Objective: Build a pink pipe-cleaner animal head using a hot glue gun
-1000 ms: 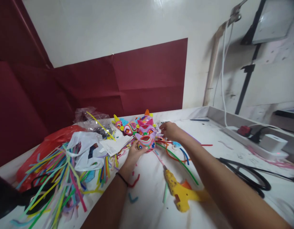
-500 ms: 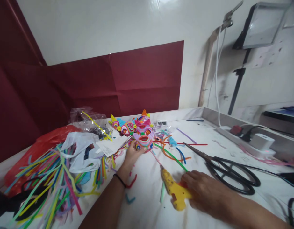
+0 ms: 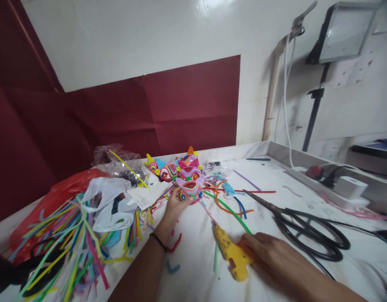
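My left hand (image 3: 176,205) grips a small pink and lilac animal-head figure (image 3: 190,188) made of fuzzy pipe cleaners, holding it low among similar colourful heads (image 3: 168,171). My right hand (image 3: 267,249) is curled against the rear of a yellow hot glue gun (image 3: 232,253), its fingertips partly hidden. The nozzle points up and left toward the figure, with a thin pink strip (image 3: 206,208) between the two. A green pipe cleaner (image 3: 229,210) runs from near the figure to the right fingers. Beyond my right hand lie large black-handled scissors (image 3: 295,218).
Many coloured pipe cleaners (image 3: 72,239) spread over the left side, by a white plastic bag (image 3: 105,191) and a red bag (image 3: 59,191). A power strip (image 3: 344,197) with a white plug lies along the right edge. Loose pipe cleaner pieces (image 3: 172,267) dot the white table (image 3: 193,281).
The view shifts slightly. Both hands, the figure and the glue gun keep nearly the same places relative to the table.
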`<action>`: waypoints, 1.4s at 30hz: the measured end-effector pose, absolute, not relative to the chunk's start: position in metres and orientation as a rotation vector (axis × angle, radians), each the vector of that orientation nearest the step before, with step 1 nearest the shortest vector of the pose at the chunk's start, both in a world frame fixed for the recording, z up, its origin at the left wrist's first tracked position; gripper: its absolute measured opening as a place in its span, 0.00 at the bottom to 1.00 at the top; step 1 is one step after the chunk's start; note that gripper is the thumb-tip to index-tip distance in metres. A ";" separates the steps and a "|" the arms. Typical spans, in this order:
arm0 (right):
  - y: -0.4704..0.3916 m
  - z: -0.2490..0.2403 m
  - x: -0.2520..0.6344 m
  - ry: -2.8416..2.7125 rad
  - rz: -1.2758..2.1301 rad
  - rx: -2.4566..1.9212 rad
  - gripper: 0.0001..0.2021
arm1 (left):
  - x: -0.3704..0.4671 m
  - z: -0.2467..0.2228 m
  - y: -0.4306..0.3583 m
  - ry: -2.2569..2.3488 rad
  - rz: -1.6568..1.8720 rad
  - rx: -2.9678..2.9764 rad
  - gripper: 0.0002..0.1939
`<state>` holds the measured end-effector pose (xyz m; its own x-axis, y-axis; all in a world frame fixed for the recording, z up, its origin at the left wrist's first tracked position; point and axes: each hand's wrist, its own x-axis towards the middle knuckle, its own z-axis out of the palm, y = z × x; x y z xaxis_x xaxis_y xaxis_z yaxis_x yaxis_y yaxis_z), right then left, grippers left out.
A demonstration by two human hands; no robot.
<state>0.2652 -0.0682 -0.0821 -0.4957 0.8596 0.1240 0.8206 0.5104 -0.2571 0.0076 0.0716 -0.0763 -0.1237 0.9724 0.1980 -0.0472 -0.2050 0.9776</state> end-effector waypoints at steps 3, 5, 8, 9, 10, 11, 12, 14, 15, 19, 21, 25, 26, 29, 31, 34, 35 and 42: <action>-0.069 -0.081 0.269 -2.429 0.324 -1.451 0.15 | 0.007 -0.075 0.071 1.178 1.458 1.261 0.26; -0.068 -0.080 0.273 -2.368 0.354 -1.476 0.14 | 0.005 -0.075 0.071 1.203 1.459 1.258 0.25; -0.064 -0.081 0.280 -2.277 0.330 -1.507 0.10 | 0.003 -0.075 0.070 1.202 1.450 1.259 0.23; -0.062 -0.082 0.281 -2.252 0.309 -1.514 0.09 | 0.003 -0.075 0.070 1.191 1.440 1.260 0.22; -0.061 -0.082 0.283 -2.227 0.286 -1.525 0.08 | 0.002 -0.075 0.069 1.178 1.430 1.259 0.22; -0.060 -0.082 0.284 -2.206 0.273 -1.534 0.08 | 0.002 -0.075 0.069 1.167 1.421 1.257 0.22; -0.058 -0.082 0.285 -2.186 0.267 -1.545 0.07 | 0.002 -0.075 0.069 1.159 1.415 1.253 0.21; -0.056 -0.081 0.286 -2.157 0.275 -1.568 0.07 | 0.002 -0.076 0.069 1.148 1.407 1.245 0.21; -0.056 -0.081 0.286 -2.147 0.283 -1.575 0.07 | 0.002 -0.077 0.069 1.144 1.405 1.241 0.21; -0.053 -0.082 0.288 -2.132 0.299 -1.619 0.07 | 0.001 -0.077 0.070 1.130 1.404 1.224 0.20; -0.052 -0.084 0.288 -2.134 0.313 -1.640 0.08 | 0.002 -0.077 0.070 1.118 1.404 1.214 0.20; -0.051 -0.087 0.289 -2.127 0.352 -1.680 0.08 | 0.002 -0.078 0.071 1.103 1.405 1.196 0.22; -0.051 -0.087 0.288 -2.124 0.357 -1.683 0.07 | 0.002 -0.079 0.072 1.102 1.405 1.193 0.23; -0.052 -0.087 0.288 -2.117 0.356 -1.654 0.07 | 0.001 -0.081 0.074 1.105 1.408 1.187 0.24; -0.053 -0.087 0.287 -2.117 0.344 -1.628 0.08 | 0.000 -0.083 0.075 1.114 1.414 1.185 0.23; -0.055 -0.087 0.287 -2.117 0.311 -1.626 0.08 | -0.002 -0.085 0.077 1.126 1.428 1.186 0.22; -0.057 -0.087 0.287 -2.117 0.301 -1.624 0.08 | -0.002 -0.086 0.078 1.127 1.434 1.188 0.22; -0.073 -0.079 0.282 -2.118 0.311 -1.535 0.11 | -0.001 -0.087 0.079 1.124 1.485 1.204 0.22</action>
<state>0.2823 -0.0726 -0.0787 -0.2378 0.9353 0.2620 0.8204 0.3378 -0.4613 -0.0012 0.0793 -0.0866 -0.1304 0.9753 0.1781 -0.0933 -0.1909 0.9772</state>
